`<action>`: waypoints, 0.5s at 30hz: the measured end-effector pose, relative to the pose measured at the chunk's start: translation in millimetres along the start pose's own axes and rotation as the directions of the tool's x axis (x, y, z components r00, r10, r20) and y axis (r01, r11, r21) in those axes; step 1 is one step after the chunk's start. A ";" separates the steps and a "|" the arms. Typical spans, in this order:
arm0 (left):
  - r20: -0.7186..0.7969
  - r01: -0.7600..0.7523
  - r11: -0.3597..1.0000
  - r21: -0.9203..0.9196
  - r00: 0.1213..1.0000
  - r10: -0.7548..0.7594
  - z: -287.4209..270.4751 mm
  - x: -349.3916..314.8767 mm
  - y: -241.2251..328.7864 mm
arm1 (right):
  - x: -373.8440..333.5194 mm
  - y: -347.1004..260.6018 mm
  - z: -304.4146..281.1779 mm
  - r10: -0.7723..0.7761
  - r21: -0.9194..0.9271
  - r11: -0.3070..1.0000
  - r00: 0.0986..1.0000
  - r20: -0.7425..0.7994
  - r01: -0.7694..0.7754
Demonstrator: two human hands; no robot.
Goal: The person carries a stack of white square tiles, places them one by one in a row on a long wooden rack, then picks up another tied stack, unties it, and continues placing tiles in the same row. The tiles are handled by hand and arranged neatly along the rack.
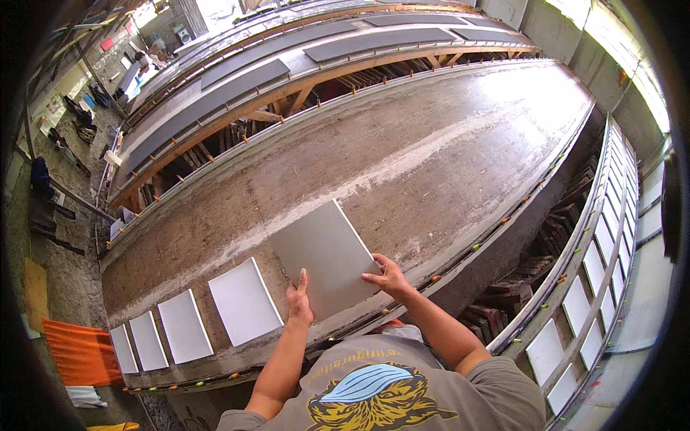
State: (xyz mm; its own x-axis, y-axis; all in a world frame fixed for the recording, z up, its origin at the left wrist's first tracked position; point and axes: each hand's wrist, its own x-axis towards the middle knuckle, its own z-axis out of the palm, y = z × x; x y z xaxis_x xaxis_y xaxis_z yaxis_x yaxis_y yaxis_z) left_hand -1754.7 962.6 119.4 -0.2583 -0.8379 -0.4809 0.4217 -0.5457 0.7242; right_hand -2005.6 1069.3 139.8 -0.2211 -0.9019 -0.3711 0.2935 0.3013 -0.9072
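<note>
Both my hands hold a flat grey rectangular panel (322, 253) with a thin white edge, over the near side of a long brown table (287, 187). My left hand (300, 300) grips its left edge, with the thumb pointing up along it. On the right edge, my right hand (388, 276) has its thumb on the face and its fingers around the side. The panel seems slightly tilted; whether its far end touches the table, I cannot tell. To its left, a white panel (246, 302) lies on the table, and several similar ones (185, 325) continue leftward along the near edge.
Small orange and green clips (476, 247) line the table's rim. A neighbouring table (517, 348) at the right bears rows of white panels (545, 350). Beyond, wooden-framed tables carry long dark grey panels (377, 44). An orange cloth (80, 352) hangs at the left end.
</note>
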 end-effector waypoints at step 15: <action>0.306 -0.184 0.777 0.601 0.952 -0.011 16.4 25.5 -57.9 | -16.1 -71.1 -96.6 -0.541 -0.640 0.746 0.728 -0.421 0.184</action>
State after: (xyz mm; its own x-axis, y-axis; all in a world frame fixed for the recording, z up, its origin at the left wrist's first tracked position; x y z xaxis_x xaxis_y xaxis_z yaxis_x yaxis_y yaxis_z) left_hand -1799.9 972.6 73.3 -0.5169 -0.7961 -0.3145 -0.1472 -0.2792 0.9489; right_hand -2112.8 1092.3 191.2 -0.7109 -0.6898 0.1371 -0.4174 0.2570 -0.8716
